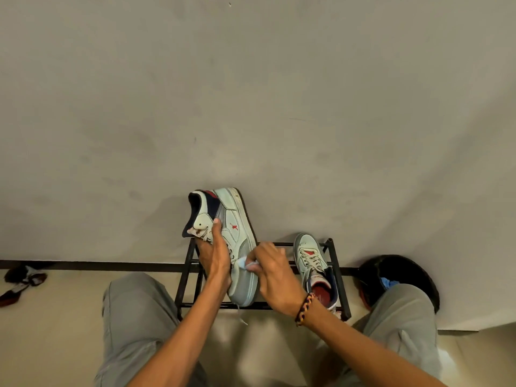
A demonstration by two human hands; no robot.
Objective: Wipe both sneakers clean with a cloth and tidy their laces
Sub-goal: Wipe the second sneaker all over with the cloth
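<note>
My left hand [215, 255] grips a white sneaker [237, 219] around its laced top, holding it on its side above the rack with the heel up and the toe toward me. My right hand [272, 270] pinches a small pale blue cloth [248, 264] against the sneaker's grey side panel near the toe. One lace end [240, 314] dangles below the toe. The second white sneaker [311, 261] stands on the black metal rack [339, 277] to the right, laces up, red insole showing.
The rack stands against a plain wall between my knees. A dark round basket [405, 272] with something blue inside sits to the right. A dark shoe or brush [22, 277] lies on the floor far left.
</note>
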